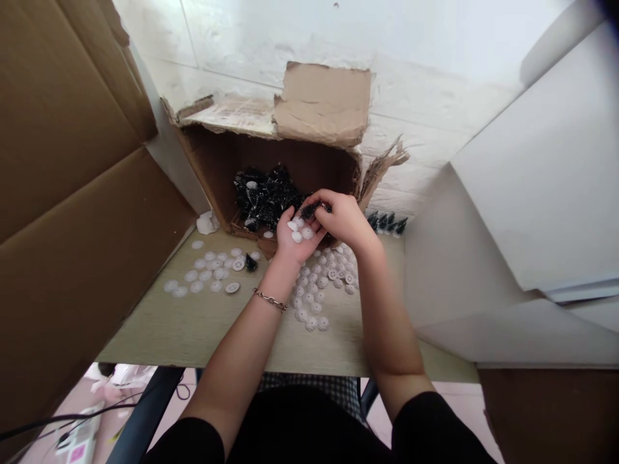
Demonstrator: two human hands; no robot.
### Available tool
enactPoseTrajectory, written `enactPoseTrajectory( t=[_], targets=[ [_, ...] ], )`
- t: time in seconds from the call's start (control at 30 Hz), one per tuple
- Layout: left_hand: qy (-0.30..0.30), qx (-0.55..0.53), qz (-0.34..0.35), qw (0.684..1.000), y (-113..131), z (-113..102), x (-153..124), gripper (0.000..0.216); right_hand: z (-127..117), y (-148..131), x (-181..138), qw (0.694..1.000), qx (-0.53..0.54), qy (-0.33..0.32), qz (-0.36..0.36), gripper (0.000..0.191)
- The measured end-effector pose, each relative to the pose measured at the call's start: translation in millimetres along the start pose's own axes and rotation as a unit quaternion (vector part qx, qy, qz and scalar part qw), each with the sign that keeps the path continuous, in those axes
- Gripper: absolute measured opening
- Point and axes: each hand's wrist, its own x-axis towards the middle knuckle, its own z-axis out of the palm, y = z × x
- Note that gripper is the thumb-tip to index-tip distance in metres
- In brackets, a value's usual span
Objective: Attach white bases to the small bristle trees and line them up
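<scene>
Palm up at the front of the cardboard box (213,174), my left hand (293,241) carries several small white round bases (296,236). Just above those fingers, my right hand (338,216) pinches a dark miniature tree (309,210). A heap of dark miniature trees (264,196) with white flecks fills part of the box behind my hands. Many white scalloped bases (309,296) lie on the table below my hands. Flatter white discs (206,275) are scattered to the left, with one small green tree (250,263) beside them.
The box stands open on its side on the wooden table (193,328), its torn flap (324,103) raised. A row of small green trees (389,223) stands right of it. Cardboard (72,212) walls the left side; a large white panel (536,161) rises at right.
</scene>
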Motion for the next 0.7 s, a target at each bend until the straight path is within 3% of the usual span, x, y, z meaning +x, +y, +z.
enactPoseTrajectory(
  t=[0.7],
  targets=[
    [0.044,-0.017,0.008,0.999,-1.1,0.0,2.8,0.017,7.9,0.0,2.6,0.999,-0.034,0.020,-0.036,0.026]
  ],
)
